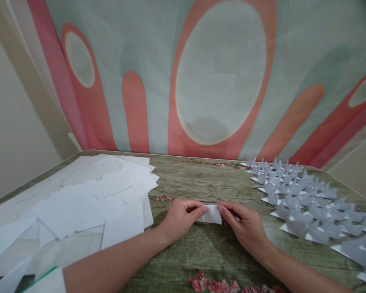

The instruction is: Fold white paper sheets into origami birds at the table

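A small piece of folded white paper [210,215] is held over the middle of the wood-patterned surface [201,179], well in from the far edge and between the left and right sides. The left hand [180,219] grips its left end, thumb towards the middle and bent fingers behind; the right hand [246,223] pinches its right end the same way, so that both thumbs face each other across the sheet. Whether its lower edge touches the surface cannot be told.

Loose white sheets [76,207] cover the left part of the surface, overlapping at many angles from near the far left corner down towards the near side. A green-edged white item [49,280] lies by the left wrist side of that pile, cut off by the view; what it is stays unclear.

Many folded white paper figures [317,211] with pointed tips stand close together in rows along the right edge, reaching from near the far right corner to the near right. Clusters of pink flowers [215,284] mark the surface on its near side, with smaller ones towards the far edge. Behind the far edge hangs a patterned backdrop [158,49] in coral and pale grey-green.
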A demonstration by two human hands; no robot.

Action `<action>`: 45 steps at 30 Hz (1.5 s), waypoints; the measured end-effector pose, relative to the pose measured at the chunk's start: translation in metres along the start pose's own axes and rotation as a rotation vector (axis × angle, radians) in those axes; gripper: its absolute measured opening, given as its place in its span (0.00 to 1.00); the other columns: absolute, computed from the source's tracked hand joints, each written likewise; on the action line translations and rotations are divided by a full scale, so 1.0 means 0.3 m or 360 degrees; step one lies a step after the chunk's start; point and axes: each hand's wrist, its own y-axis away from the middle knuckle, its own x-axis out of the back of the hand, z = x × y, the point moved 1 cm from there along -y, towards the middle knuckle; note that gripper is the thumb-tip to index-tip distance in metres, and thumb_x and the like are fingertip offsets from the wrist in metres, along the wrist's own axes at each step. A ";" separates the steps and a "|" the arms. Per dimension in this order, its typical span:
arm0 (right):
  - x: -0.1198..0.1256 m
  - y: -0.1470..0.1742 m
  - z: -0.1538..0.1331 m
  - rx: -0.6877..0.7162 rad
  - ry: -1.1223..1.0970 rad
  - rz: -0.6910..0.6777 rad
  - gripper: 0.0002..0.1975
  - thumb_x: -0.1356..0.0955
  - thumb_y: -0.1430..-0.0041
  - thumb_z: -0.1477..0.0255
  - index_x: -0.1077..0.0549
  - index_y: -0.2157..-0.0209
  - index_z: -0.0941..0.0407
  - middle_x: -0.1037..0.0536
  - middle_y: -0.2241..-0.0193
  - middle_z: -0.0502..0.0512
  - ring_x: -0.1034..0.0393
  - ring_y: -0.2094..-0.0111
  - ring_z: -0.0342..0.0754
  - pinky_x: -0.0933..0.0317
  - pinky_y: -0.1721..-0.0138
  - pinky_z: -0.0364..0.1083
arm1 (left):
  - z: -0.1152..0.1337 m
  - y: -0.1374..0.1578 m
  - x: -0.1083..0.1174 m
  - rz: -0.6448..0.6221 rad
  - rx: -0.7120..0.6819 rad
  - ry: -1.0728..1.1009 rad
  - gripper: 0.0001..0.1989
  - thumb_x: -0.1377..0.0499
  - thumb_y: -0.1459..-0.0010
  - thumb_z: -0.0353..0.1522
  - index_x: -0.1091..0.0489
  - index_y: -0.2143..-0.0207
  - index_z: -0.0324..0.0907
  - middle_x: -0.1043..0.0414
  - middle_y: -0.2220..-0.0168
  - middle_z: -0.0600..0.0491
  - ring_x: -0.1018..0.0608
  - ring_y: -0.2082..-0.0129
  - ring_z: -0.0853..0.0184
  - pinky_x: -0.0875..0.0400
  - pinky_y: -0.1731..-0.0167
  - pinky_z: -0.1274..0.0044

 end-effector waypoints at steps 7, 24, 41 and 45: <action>-0.001 0.002 -0.004 0.0025 0.0039 -0.0004 0.11 0.37 0.41 0.66 0.25 0.68 0.55 0.24 0.75 0.51 0.33 0.75 0.44 0.40 0.73 0.40 | -0.006 0.004 0.000 -0.0030 -0.0071 -0.0079 0.15 0.46 0.43 0.38 0.25 0.72 0.37 0.29 0.76 0.54 0.31 0.74 0.69 0.40 0.73 0.81; -0.015 0.017 -0.026 -0.0032 -0.0069 -0.0138 0.12 0.37 0.41 0.65 0.28 0.74 0.56 0.31 0.81 0.49 0.38 0.79 0.41 0.45 0.76 0.40 | 0.003 0.004 -0.006 -0.0146 -0.0179 -0.0085 0.11 0.45 0.44 0.34 0.25 0.69 0.37 0.26 0.72 0.53 0.28 0.71 0.69 0.37 0.69 0.81; -0.026 0.032 -0.067 0.0073 -0.0212 0.0064 0.05 0.35 0.43 0.69 0.32 0.70 0.55 0.32 0.71 0.51 0.36 0.70 0.43 0.41 0.71 0.41 | -0.007 -0.010 0.008 0.0100 -0.0118 0.0175 0.13 0.44 0.43 0.36 0.26 0.69 0.36 0.28 0.73 0.53 0.31 0.72 0.70 0.38 0.70 0.81; -0.024 0.030 -0.065 0.0117 -0.0168 0.0066 0.05 0.35 0.43 0.70 0.31 0.71 0.55 0.30 0.70 0.51 0.35 0.70 0.43 0.41 0.72 0.40 | 0.004 -0.004 0.008 0.0119 -0.0248 0.0075 0.12 0.45 0.43 0.35 0.26 0.70 0.37 0.28 0.73 0.53 0.30 0.71 0.70 0.38 0.70 0.81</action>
